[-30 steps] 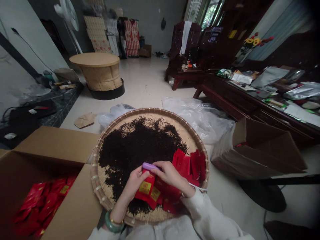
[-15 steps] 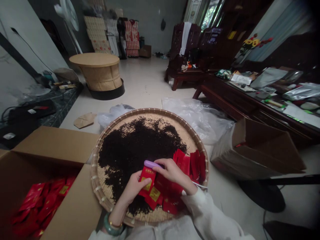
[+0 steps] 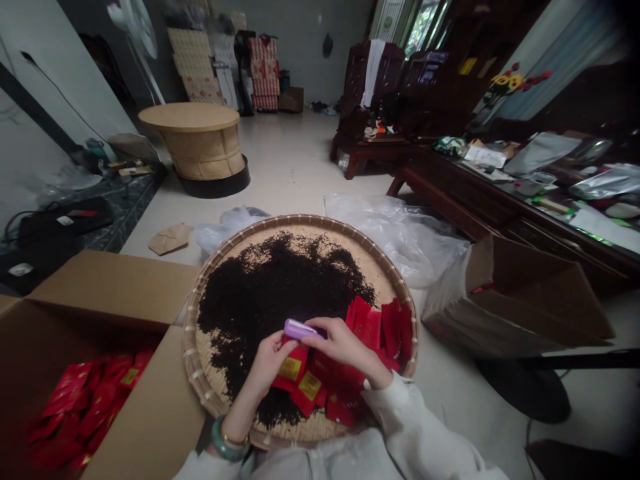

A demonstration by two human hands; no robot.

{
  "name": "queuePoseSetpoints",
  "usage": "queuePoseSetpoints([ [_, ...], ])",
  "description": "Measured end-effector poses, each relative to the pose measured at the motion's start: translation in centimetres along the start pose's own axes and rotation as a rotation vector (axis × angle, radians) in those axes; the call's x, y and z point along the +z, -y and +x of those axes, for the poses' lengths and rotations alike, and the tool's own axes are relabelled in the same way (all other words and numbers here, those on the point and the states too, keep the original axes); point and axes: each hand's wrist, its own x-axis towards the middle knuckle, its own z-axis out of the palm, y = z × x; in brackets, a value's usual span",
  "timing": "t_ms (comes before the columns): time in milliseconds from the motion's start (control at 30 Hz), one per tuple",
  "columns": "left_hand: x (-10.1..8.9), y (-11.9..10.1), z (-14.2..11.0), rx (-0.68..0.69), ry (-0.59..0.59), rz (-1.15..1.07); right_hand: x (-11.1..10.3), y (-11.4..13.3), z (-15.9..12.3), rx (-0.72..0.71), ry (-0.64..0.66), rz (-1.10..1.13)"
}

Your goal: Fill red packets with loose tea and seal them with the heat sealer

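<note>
The left hand [image 3: 267, 365] is pinching a red packet [image 3: 291, 368] and the right hand [image 3: 340, 341] is gripping a purple tool [image 3: 300, 329] at its top edge, both above a woven tray [image 3: 385, 277]. Other red packets [image 3: 367, 327] are lying near the right hand. Dark shreds [image 3: 280, 287] are covering the tray's middle; plastic sheeting [image 3: 390, 240] is lying beyond, and a round-topped stand [image 3: 200, 153] is standing farther off.
</note>
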Motion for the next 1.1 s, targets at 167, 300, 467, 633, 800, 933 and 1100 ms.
queuePoseSetpoints([
  [167, 0.1, -0.5, 0.1, 0.047, -0.129, -0.157, -1.6, -2.9, 0.4, 0.157, -0.14, -0.215],
  [300, 0.3, -0.3, 0.1, 0.041, -0.23, -0.236, -2.1, -4.7, 0.3, 0.2, -0.172, -0.436],
  [467, 1.0, 0.1, 0.2, 0.067, -0.237, -0.183, 0.8, -2.4, 0.5, -0.005, -0.179, -0.242],
  [633, 1.2, -0.4, -0.1, 0.114, -0.258, -0.125, 3.4, -0.6, 1.0, 0.037, -0.147, 0.104],
  [800, 0.6, -0.2, -0.2, 0.084, -0.219, -0.12, 2.8, -1.1, 1.0, 0.096, 0.018, 0.336],
  [933, 0.1, 0.2, -0.5, -0.111, 0.042, -0.026, 1.6, -1.6, 1.0, 0.18, 0.03, 0.409],
  [1100, -3.8, -2.8, -2.2, 0.163, -0.235, -0.356, 0.7, -1.6, -0.4, 0.263, 0.042, -0.098],
])
